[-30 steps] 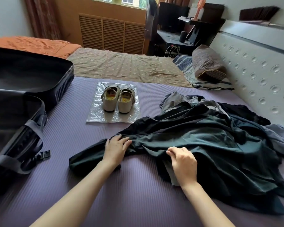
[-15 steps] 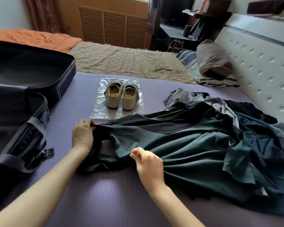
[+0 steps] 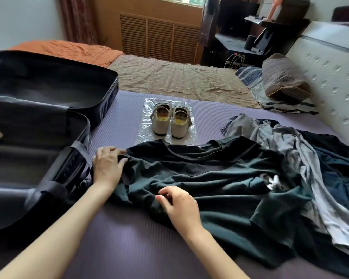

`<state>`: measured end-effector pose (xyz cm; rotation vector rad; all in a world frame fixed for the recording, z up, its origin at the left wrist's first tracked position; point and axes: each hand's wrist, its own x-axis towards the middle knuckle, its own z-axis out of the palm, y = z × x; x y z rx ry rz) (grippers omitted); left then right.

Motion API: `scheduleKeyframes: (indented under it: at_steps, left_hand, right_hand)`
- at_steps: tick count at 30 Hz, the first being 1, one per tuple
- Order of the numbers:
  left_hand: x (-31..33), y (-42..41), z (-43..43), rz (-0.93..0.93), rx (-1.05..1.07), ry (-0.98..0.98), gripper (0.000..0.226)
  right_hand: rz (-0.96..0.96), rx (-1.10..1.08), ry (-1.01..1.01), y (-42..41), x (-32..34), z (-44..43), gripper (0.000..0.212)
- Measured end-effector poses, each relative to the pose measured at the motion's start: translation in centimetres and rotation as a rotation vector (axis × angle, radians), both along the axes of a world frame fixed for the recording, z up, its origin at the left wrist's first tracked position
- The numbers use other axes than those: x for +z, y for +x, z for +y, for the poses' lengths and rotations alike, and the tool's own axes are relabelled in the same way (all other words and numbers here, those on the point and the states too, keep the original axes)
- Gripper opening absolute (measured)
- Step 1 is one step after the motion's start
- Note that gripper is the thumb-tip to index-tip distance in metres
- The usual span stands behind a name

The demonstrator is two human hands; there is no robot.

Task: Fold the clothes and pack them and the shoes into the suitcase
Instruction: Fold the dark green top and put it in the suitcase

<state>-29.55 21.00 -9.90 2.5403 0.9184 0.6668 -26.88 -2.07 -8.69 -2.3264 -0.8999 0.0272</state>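
A dark green garment (image 3: 220,178) lies spread and rumpled across the purple mat (image 3: 117,244). My left hand (image 3: 107,164) grips its left edge, close to the suitcase wall. My right hand (image 3: 179,206) pinches the cloth at its near edge. Behind and to the right lies a heap of grey and dark blue clothes (image 3: 310,158). A pair of pale shoes (image 3: 170,122) stands on a clear plastic sheet (image 3: 145,135) just beyond the garment. The black suitcase (image 3: 38,125) lies open on the left.
A white padded headboard (image 3: 334,77) runs along the right. A brown pillow (image 3: 284,81) rests on a striped cloth at the back right. Beyond the mat are a beige sheet (image 3: 173,77) and an orange blanket (image 3: 69,51). A dark desk stands at the back.
Both hands have dragged the dark green garment leftward, toward the suitcase and the shoes. The left hand went from pressing flat to gripping the garment's left edge, and the cloth is more spread out.
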Motion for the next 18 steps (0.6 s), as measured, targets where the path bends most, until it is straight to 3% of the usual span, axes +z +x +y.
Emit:
scheduleKeyframes:
  at_steps: [4, 9, 13, 18]
  left_hand:
    - [-0.4, -1.2, -2.9, -0.092, -0.157, -0.037, 0.029]
    - [-0.7, -4.8, -7.1, -0.215, -0.339, -0.178, 0.029]
    - [-2.0, -7.2, -9.5, -0.168, -0.594, -0.17, 0.042]
    - [-3.9, -6.7, -9.6, -0.066, -0.568, -0.128, 0.027]
  right_hand:
    - [-0.051, 0.023, 0.061, -0.2, -0.5, -4.7, 0.032]
    - [-0.316, 0.015, 0.024, -2.4, -3.2, -11.0, 0.036]
    - [-0.485, -0.096, -0.005, -3.8, -5.5, -13.3, 0.032]
    - [-0.534, -0.212, -0.047, -3.6, -6.1, -13.6, 0.03]
